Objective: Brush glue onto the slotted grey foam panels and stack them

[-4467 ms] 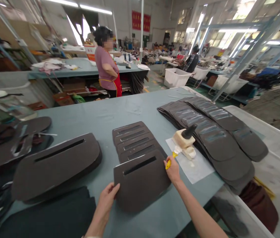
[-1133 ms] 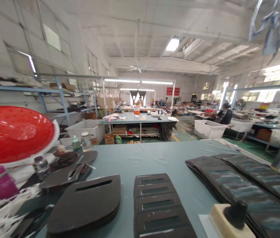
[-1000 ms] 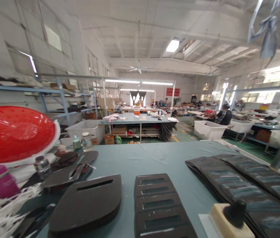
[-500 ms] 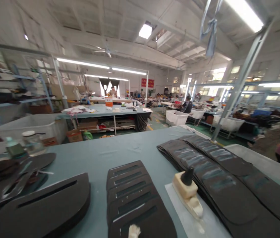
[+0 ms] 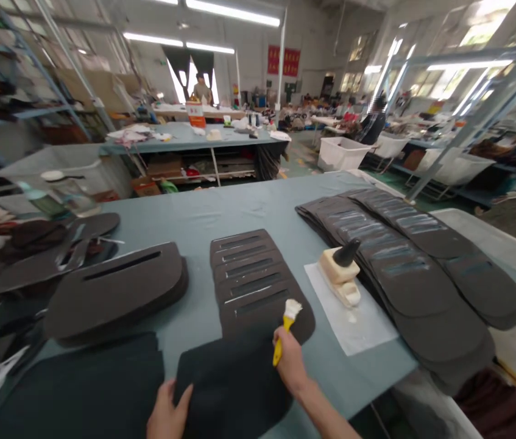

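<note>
At the bottom middle, my left hand (image 5: 169,413) is at the left edge of a dark flat panel (image 5: 234,381), its thumb over the edge and its fingers beside it. My right hand (image 5: 290,361) is closed around the yellow handle of a paintbrush (image 5: 289,326), white bristles pointing up, beside the panel's right side. Beyond the panel lies an overlapping row of dark slotted pieces (image 5: 251,265). To the right, a cream block-shaped container with a black cone-shaped top (image 5: 337,268) rests on a white sheet (image 5: 358,335).
Overlapping dark pieces (image 5: 417,286) with glossy streaks lie along the table's right side. On the left are a slotted stack (image 5: 120,286), another dark panel (image 5: 79,390) and a clear jar (image 5: 72,195). White bins (image 5: 342,153), another worktable (image 5: 170,141) and people stand farther off.
The view has tilted down. Both my hands and the dark panel have come into view at the bottom. Only white bristles showed before; now the whole brush is visible in my right hand.
</note>
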`<state>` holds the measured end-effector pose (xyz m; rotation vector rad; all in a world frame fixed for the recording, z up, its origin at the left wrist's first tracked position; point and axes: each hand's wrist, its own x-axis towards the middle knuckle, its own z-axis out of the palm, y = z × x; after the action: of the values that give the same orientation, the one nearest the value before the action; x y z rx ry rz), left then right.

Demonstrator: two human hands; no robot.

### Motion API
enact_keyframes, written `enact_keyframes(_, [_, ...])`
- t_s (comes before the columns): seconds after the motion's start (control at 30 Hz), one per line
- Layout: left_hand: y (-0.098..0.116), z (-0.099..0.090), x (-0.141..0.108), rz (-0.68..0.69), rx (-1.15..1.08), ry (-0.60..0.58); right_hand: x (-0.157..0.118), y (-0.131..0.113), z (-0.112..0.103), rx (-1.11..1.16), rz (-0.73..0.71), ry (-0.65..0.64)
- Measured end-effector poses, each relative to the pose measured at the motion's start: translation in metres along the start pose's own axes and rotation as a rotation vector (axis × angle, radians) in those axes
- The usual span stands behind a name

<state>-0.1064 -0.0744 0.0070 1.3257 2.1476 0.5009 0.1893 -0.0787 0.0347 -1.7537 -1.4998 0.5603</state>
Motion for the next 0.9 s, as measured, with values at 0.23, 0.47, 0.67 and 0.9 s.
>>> enact_keyframes(0.23, [0.061, 0.059, -0.011, 0.194, -0.38, -0.204, 0.035, 0.078, -0.053, -0.349, -0.021, 0.141])
enact_keyframes(0.47, [0.083, 0.078, -0.016, 0.288, -0.304, -0.054, 0.061, 0.104, -0.056, -0.548, 0.034, 0.076])
enact_keyframes(0.67, [0.09, 0.077, -0.017, 0.345, -0.232, 0.05, 0.062, 0.106, -0.05, -0.581, 0.011, 0.108])
enact_keyframes(0.9, [0.09, 0.059, -0.022, 0.322, -0.083, 0.185, 0.069, 0.093, -0.051, -0.661, -0.193, 0.285])
